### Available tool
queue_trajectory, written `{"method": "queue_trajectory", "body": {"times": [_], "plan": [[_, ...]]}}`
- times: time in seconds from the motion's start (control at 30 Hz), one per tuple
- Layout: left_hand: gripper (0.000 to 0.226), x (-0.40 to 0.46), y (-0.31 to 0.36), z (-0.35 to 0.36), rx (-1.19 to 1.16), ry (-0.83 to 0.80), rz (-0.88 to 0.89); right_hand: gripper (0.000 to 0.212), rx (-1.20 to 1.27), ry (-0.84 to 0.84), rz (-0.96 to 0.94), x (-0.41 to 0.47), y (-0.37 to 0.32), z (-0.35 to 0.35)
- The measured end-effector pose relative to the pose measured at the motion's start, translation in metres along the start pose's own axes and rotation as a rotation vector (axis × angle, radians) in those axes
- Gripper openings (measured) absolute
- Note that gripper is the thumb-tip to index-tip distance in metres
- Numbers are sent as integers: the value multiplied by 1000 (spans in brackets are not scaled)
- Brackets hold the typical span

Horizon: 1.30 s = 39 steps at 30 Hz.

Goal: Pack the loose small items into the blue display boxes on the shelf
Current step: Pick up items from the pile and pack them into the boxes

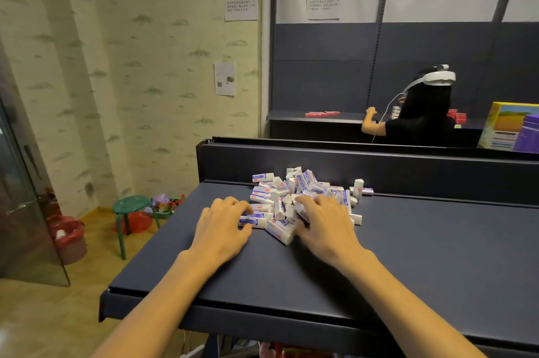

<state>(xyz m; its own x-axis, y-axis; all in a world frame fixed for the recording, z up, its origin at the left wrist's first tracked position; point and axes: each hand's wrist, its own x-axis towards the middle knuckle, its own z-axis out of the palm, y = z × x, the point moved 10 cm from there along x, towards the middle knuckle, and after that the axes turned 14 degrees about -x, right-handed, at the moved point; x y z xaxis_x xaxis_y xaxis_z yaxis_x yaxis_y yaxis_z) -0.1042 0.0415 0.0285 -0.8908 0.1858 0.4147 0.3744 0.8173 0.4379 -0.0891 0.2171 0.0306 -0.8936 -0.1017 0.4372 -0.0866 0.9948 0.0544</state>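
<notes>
Dark blue shelving [437, 255] fills the near half of the room, its flat top running toward a raised back panel, with patterned wallpaper off at ten o'clock. Near that panel, at about twelve o'clock from the person's hands, lies a heap of small white erasers [303, 197] in blue-and-white sleeves (a few have rolled loose at the pile's right edge, and one stands on end).

Both hands are down at the near side of the heap. The left hand [223, 226] lies palm down with its fingers curled forward, the fingertips resting on a sleeved eraser [253, 219] at the pile's left edge; whether it actually grips it I cannot tell. The right hand [323, 226] has its fingers bent over several erasers at the pile's front, seemingly gathering them, though the hold is hidden beneath the hand.

At two o'clock, beyond the panel, another person [423, 112] wearing a white headset faces a far shelf. A green stool [131, 211] stands at nine o'clock.
</notes>
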Motion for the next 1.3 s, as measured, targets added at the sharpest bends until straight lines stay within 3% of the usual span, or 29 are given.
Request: {"method": "queue_trajectory", "body": {"times": [0.43, 0.57, 0.77, 0.93, 1.3], "plan": [[25, 15, -29, 13, -200, -66, 128, 19, -19, 64, 217, -3, 6, -8], [20, 16, -37, 12, -231, -84, 99, 7, 157, 175, 310, -20, 21, -23], [20, 15, -36, -5, -252, -79, 135, 16, 423, 231, 459, -39, 40, -29], [28, 11, -26, -24, -270, -42, 195, 24, 387, 236, 475, -49, 41, -31], [33, -9, -11, -33, -336, -51, 227, 14, 493, 268, 496, -79, 22, -49]]}}
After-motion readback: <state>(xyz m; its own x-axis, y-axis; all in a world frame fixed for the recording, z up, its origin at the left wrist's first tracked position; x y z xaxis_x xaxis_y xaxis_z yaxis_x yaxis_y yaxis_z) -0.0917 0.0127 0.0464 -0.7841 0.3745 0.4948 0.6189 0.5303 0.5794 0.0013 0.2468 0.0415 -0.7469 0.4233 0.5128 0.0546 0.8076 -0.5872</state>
